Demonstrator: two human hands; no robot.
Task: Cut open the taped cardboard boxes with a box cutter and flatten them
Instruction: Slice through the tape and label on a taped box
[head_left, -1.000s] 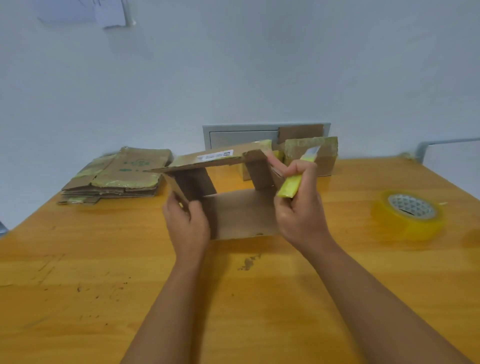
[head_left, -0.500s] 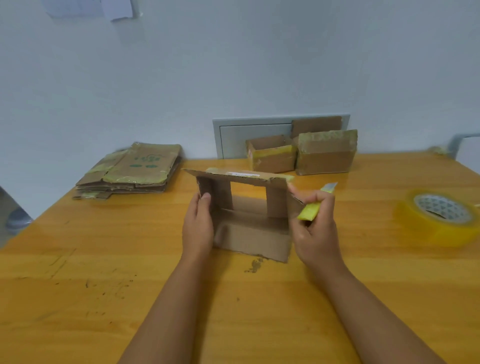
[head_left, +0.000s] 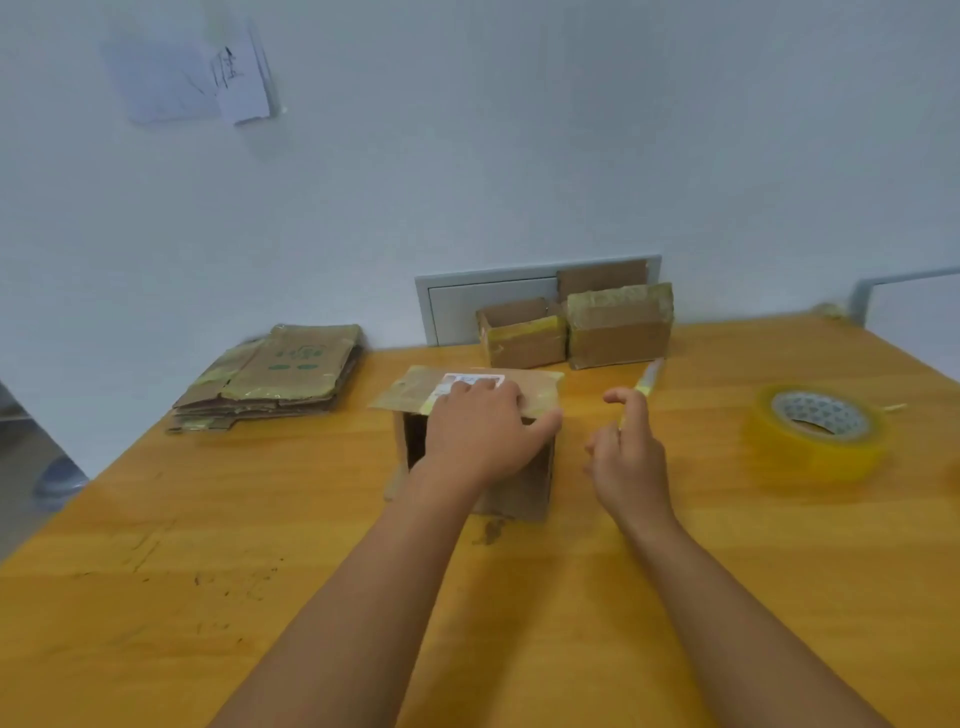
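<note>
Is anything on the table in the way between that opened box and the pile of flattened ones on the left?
Nothing visible. The left hand presses on the box, and only bare table lies between it and the flattened pile. The two taped boxes sit behind, off that path.

Left hand (head_left: 480, 428) presses cardboard box (head_left: 470, 395) down; right hand (head_left: 626, 452) holds box cutter (head_left: 648, 379)

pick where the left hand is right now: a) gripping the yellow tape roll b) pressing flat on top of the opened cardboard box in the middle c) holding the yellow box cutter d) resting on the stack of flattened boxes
b: the left hand lies palm down, fingers spread, on the labelled top flap of the opened brown cardboard box at the middle of the wooden table.
</note>
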